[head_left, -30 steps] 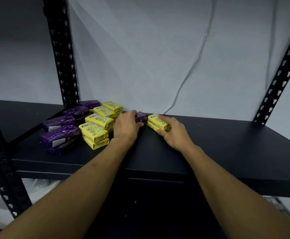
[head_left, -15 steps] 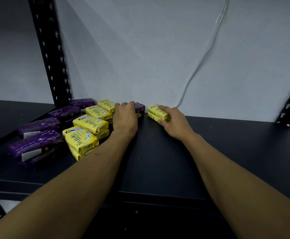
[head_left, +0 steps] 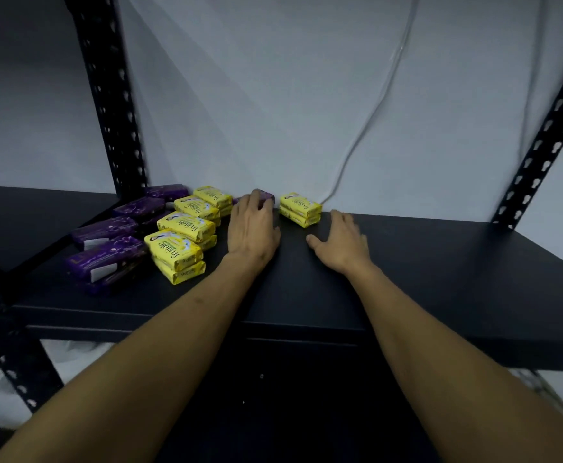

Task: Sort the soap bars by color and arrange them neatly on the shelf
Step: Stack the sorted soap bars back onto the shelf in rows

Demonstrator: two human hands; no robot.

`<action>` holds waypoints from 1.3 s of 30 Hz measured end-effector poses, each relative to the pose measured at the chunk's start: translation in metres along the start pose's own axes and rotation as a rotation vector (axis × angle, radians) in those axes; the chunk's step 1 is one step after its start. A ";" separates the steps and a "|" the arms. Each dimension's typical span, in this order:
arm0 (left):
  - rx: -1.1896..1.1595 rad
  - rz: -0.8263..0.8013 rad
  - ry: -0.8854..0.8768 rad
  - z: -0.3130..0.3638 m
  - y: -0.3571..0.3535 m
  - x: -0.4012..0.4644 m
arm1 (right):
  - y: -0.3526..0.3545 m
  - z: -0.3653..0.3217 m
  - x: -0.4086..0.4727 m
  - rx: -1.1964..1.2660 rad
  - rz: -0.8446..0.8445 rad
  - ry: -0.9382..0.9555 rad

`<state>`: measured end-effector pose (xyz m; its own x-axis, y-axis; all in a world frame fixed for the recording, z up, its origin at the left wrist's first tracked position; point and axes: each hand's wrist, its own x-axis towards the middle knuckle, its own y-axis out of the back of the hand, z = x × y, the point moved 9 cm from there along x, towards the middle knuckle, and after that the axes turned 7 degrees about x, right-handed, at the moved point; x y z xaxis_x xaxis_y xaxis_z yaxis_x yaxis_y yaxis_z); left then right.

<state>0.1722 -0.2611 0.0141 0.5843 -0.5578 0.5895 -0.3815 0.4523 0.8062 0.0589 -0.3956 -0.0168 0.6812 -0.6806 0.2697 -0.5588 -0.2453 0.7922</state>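
Note:
On the black shelf a row of yellow soap bars runs toward the wall in stacks of two, with a row of purple soap bars to its left. My left hand lies over a purple bar by the wall, fingers on top of it. Two stacked yellow bars sit apart to the right. My right hand rests open on the shelf just in front and to the right of that stack, not touching it.
Black perforated uprights stand at the back left and back right. A thin white cable hangs down the grey wall behind the soaps. A second dark shelf lies to the far left.
My right hand has let go of the two stacked yellow bars and drawn back onto the shelf. My left hand stays on the purple bar.

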 end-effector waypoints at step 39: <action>-0.381 -1.014 -0.213 0.206 -0.153 -0.498 | -0.089 0.353 -0.474 0.426 -0.147 -0.999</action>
<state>-0.2083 -0.1961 -0.3923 0.3519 -0.8833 -0.3097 0.4717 -0.1184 0.8738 -0.3813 -0.2946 -0.4084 0.1714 -0.8307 -0.5297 -0.7520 -0.4577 0.4744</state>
